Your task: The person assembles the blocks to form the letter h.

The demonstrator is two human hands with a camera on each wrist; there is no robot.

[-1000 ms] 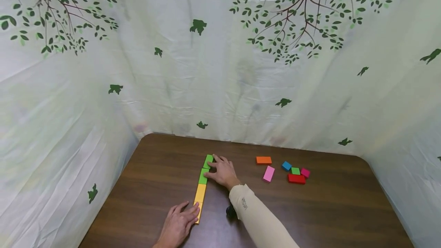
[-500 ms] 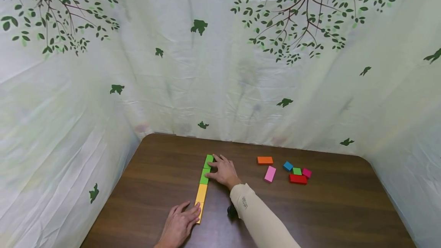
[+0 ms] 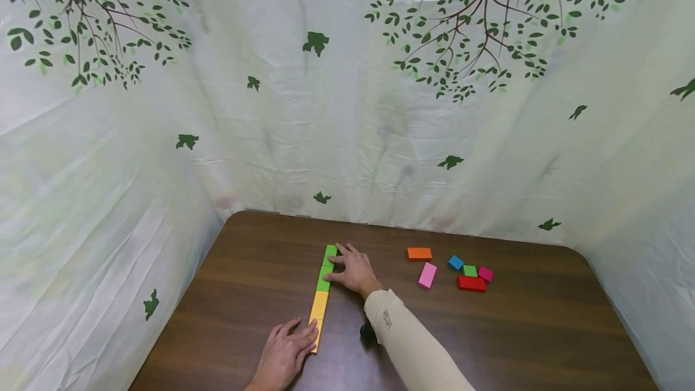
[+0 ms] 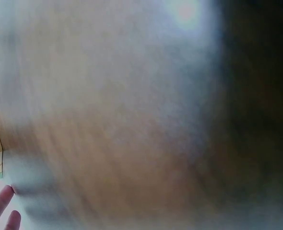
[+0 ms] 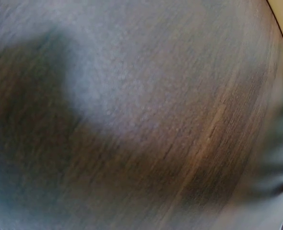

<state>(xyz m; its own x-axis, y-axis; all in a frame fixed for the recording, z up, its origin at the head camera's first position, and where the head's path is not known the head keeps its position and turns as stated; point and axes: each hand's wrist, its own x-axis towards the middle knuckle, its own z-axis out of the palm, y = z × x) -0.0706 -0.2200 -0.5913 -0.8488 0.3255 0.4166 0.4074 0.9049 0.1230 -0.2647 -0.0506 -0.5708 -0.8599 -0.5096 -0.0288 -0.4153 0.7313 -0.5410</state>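
- Your right hand (image 3: pixel 354 270) lies flat on the bench (image 3: pixel 244 270), its fingers straight and loosely spread, their tips against the right edge of the two green blocks (image 3: pixel 326 268). Nothing is pinched; a sideways touch like that suits squaring the blocks up rather than lifting them.
- Your left hand (image 3: pixel 283 356) rests palm down at the near end, fingers straight and close together, tips on the nearest of the yellow blocks (image 3: pixel 317 312). That looks like a brace, so the near end stays put while the far end is nudged.
- The blocks sit end to end in one line running away from you: yellow by your left fingers, green by your right fingers.
- Well to the right of your right fingers lie the loose pieces: an orange block (image 3: pixel 419 253), a pink block (image 3: pixel 427 275), a small blue block (image 3: pixel 455 262), a small green block (image 3: pixel 469 270), a magenta block (image 3: pixel 485 273) and a red block (image 3: pixel 471 283), the last four bunched together.
- A small dark object (image 3: pixel 366 332) sits on the bench beside your right sleeve (image 3: pixel 407 343); I cannot tell what it is.
- Both wrist views are blurred; they show only wood grain and slivers of block edge.
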